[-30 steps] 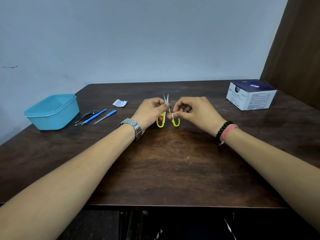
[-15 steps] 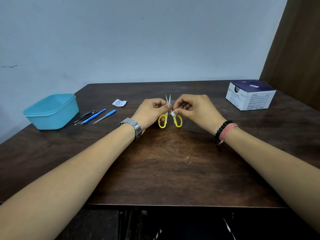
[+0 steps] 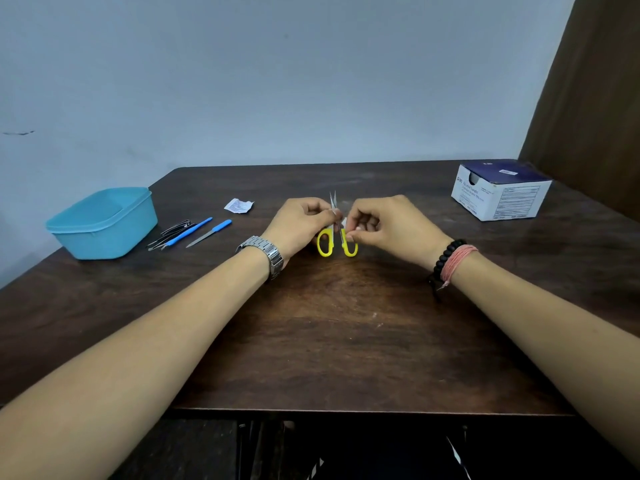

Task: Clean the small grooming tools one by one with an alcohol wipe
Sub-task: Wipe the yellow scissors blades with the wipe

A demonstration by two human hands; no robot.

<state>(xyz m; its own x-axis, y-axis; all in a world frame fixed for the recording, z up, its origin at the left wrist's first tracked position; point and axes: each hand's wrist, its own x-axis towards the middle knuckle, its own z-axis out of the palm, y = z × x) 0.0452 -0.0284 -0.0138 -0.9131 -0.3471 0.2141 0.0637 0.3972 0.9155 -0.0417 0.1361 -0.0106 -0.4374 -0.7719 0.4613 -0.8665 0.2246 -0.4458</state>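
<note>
Desk (image 3: 346, 341): your dark brown wooden surface, its far edge against the pale wall.
9 o'clock: you have a light blue tub (image 3: 104, 223) standing near the left edge.
10 o'clock: just beside the tub lie dark metal tools (image 3: 173, 232) in a close bunch, touching a blue-handled tool (image 3: 188, 231); a blue-handled file (image 3: 209, 233) lies a little apart on their right.
11 o'clock: a torn white wipe packet (image 3: 238, 205) lies flat.
2 o'clock: your white and navy box (image 3: 500, 195) stands near the far right corner.
</note>
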